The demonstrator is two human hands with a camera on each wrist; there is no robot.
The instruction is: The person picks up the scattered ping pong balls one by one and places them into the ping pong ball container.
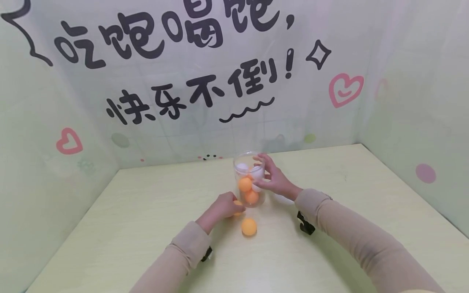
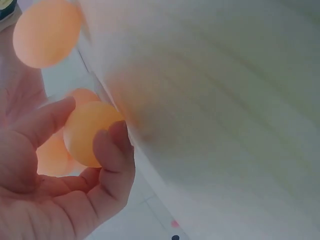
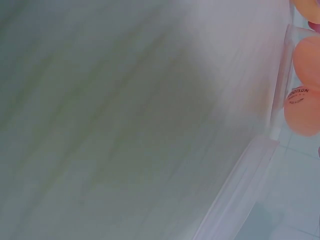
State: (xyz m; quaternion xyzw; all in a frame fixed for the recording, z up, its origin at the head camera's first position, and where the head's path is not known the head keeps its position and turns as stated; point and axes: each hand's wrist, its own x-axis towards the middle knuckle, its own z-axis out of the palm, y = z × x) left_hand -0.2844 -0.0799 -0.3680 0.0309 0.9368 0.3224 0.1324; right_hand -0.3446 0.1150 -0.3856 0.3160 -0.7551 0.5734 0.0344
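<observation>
A clear jar (image 1: 261,200) stands upright on the table, with several orange and white ping-pong balls inside. My right hand (image 1: 275,181) holds the jar's right side, its fingers spread around the wall near the rim. Low at the jar's left front, my left hand (image 1: 223,205) pinches an orange ping-pong ball (image 2: 87,132) between thumb and fingers. Another orange ball (image 1: 249,227) lies loose on the table in front of the jar. In the right wrist view, an orange ball with dark print (image 3: 302,112) shows at the right edge; the right hand is mostly out of that frame.
The pale wooden table (image 1: 165,191) ends at a back wall hanging (image 1: 176,138) with black lettering, close behind the jar. A clear, pale thing (image 1: 283,199) lies partly hidden below the right wrist; its kind is unclear. Side walls stand left and right.
</observation>
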